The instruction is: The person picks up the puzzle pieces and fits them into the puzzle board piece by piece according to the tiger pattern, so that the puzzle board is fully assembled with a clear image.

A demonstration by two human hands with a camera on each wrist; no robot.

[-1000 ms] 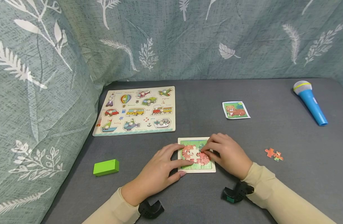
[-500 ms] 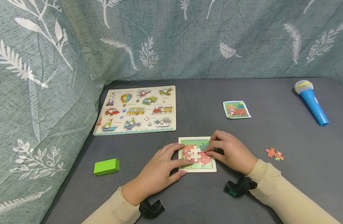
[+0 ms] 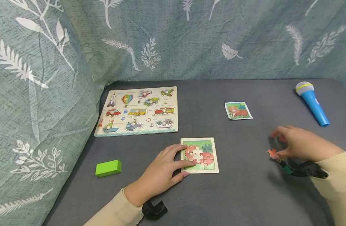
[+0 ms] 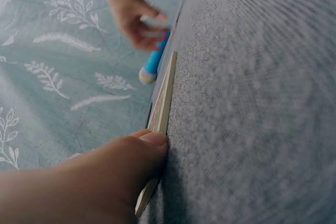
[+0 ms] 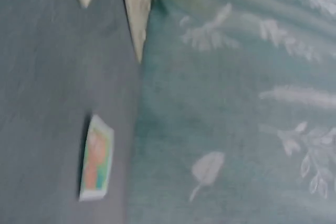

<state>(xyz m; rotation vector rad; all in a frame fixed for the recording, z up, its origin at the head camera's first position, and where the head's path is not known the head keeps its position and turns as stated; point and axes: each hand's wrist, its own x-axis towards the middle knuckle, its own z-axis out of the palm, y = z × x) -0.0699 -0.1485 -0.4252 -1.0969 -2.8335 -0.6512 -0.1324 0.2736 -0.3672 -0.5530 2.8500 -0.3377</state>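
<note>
A small jigsaw puzzle (image 3: 216,157) in a pale frame lies in front of me, with a bare gap at the middle of its orange animal picture. My left hand (image 3: 161,172) rests on its left side, fingers spread over it. In the left wrist view the thumb (image 4: 155,139) touches the frame's edge (image 4: 170,93). Far to the right, my right hand (image 3: 305,146), blurred, hovers over the loose orange puzzle pieces (image 3: 272,153) with thumb and fingers apart. It partly covers those pieces. The right wrist view does not show the hand.
A picture card (image 3: 238,110) lies behind and right of the puzzle. At the back left is a vehicle peg board (image 3: 139,108). A green block (image 3: 108,168) sits at left, and a blue toy microphone (image 3: 314,105) at far right. Patterned cloth (image 3: 189,40) borders the back and left.
My right hand has left the puzzle and moved right to the loose pieces. The left hand has stayed on the puzzle.
</note>
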